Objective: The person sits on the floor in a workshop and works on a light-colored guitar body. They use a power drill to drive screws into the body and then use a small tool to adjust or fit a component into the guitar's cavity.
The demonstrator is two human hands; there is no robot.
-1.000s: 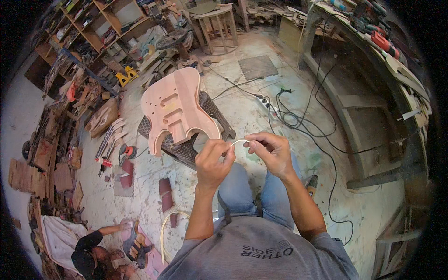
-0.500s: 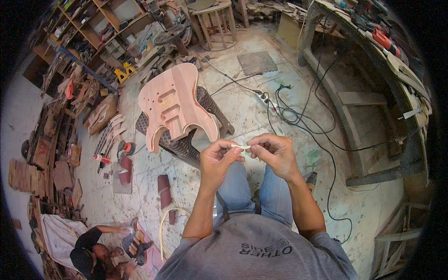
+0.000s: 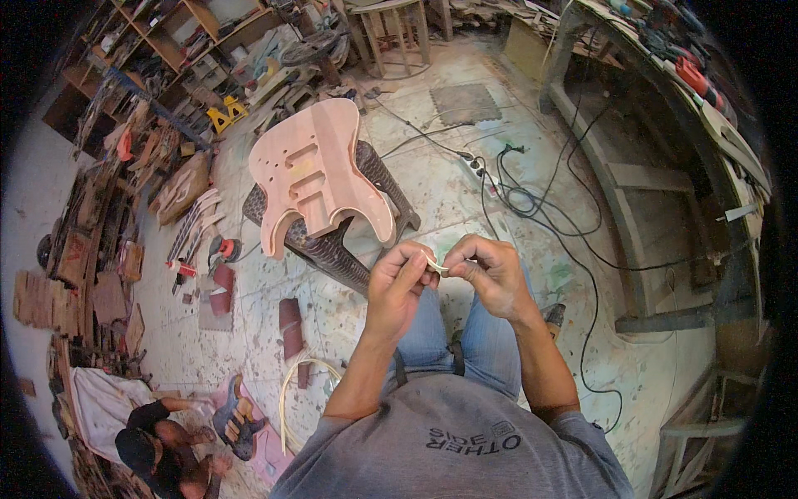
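Observation:
Between my two hands, above my knees, is a short thin cream-white strip [image 3: 435, 264], bent in a small curve. My left hand [image 3: 397, 287] pinches one end between thumb and fingers. My right hand [image 3: 492, 279] grips the other end in the same way, the fingertips nearly meeting. What the strip is made of cannot be made out. Just beyond my left hand, an unfinished wooden guitar body [image 3: 332, 166] with routed cavities and drilled holes lies on a dark woven-pattern stool [image 3: 334, 259].
Black cables and a power strip [image 3: 480, 173] lie on the floor ahead right, beside a workbench [image 3: 657, 324]. Rolled brown sandpaper [image 3: 290, 326], a coil of pale strip [image 3: 287, 399] and an orange sander [image 3: 224, 248] are at left. Another person [image 3: 158, 445] works at lower left.
The strip has gone from nearly straight to more bent and tilted between my fingers. My left hand has shifted slightly right. At lower left, the other person's arms have moved.

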